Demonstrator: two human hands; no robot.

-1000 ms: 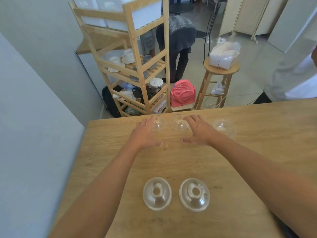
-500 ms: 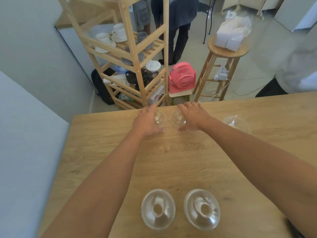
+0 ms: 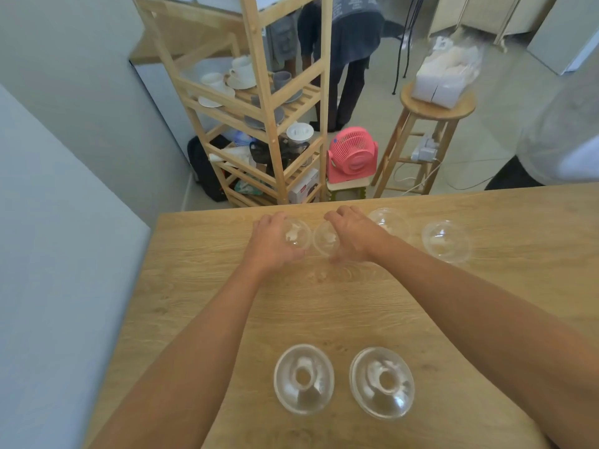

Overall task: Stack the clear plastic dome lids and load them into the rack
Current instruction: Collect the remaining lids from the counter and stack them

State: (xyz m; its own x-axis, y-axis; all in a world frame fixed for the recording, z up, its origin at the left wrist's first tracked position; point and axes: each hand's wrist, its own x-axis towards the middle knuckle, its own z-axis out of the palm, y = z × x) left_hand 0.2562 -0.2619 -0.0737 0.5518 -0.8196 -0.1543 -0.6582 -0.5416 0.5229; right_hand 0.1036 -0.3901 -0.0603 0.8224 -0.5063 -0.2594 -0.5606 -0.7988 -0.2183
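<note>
Open a second ago, left hand (image 3: 271,246) now clasps one far lid (image 3: 295,234), right hand (image 3: 356,236) the neighbouring lid (image 3: 325,238); stacking may begin.

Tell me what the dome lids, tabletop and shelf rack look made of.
The dome lids: thin clear glossy plastic; the grain shows through.
Tabletop: wood or laminate, matte, visible grain.
Shelf rack: pale unpainted wood, it seems; slatted shelves.
</note>
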